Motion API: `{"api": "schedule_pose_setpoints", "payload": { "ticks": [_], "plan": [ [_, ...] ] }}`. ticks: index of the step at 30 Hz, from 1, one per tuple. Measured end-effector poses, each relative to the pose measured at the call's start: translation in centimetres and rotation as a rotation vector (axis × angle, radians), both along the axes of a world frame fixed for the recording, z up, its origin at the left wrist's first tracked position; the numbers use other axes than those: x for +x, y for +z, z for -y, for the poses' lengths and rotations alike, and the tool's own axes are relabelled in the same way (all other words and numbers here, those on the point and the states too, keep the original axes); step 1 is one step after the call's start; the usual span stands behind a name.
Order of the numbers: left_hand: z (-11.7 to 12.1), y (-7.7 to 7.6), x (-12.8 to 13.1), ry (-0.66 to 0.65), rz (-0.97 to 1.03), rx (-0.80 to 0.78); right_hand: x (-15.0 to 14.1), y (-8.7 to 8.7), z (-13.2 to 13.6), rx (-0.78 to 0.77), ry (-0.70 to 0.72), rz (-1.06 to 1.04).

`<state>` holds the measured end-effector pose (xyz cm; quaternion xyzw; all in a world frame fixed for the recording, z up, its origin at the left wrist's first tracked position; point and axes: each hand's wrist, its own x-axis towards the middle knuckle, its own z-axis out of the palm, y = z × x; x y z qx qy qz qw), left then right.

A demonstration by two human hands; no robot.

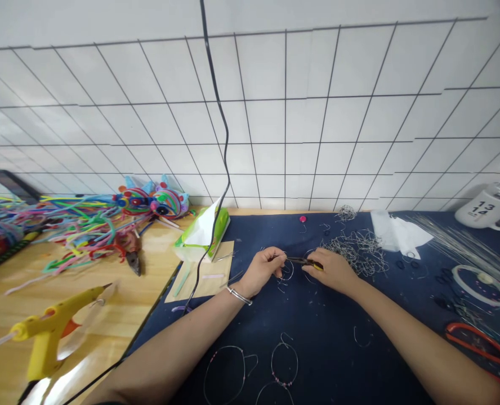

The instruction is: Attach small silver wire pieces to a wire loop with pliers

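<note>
Above the dark blue cloth (pixel 317 349), my left hand (pixel 266 269) pinches a thin wire loop (pixel 291 272). My right hand (pixel 328 269) is wrapped round a pair of long-nose pliers (pixel 315 264) with yellow on the handles. Their dark jaws reach left to the wire at my left fingertips; whether they are closed on it is too small to tell. Closer to me lie beaded wire rings (pixel 284 381) with small pink beads. A heap of bent wire pieces (pixel 357 250) sits just beyond my right hand.
Left, on the wooden table (pixel 148 304), are a yellow glue gun (pixel 53 332), colourful pipe cleaners (pixel 89 236) and a tissue pack (pixel 203 233). A black cable (pixel 220 112) hangs down in front. Right are a white mug (pixel 489 208), straight wires (pixel 473 247) and red-handled scissors (pixel 478 340).
</note>
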<state>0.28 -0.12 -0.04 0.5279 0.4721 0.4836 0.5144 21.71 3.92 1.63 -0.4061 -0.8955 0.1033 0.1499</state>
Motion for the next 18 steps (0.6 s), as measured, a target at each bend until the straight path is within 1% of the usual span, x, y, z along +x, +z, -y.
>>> {"api": "schedule_pose_setpoints", "payload": {
  "ticks": [4,7,11,14,18],
  "plan": [
    [-0.07,-0.14,0.03,0.033,-0.025,0.011,-0.04,-0.28,-0.03,0.049,0.022,-0.004],
    [-0.16,-0.35,0.03,0.048,-0.050,0.013,-0.20,-0.34,0.16,0.135,0.006,-0.003],
    [-0.21,-0.50,0.03,0.047,-0.054,-0.001,-0.43,-0.01,0.52,0.242,-0.018,0.023],
    [-0.16,-0.41,0.04,0.019,-0.058,0.000,-0.51,0.08,0.58,0.255,-0.030,0.018],
    [-0.05,-0.19,0.07,-0.009,-0.093,0.011,-0.48,-0.26,0.48,0.235,-0.042,0.003]
  ]
}}
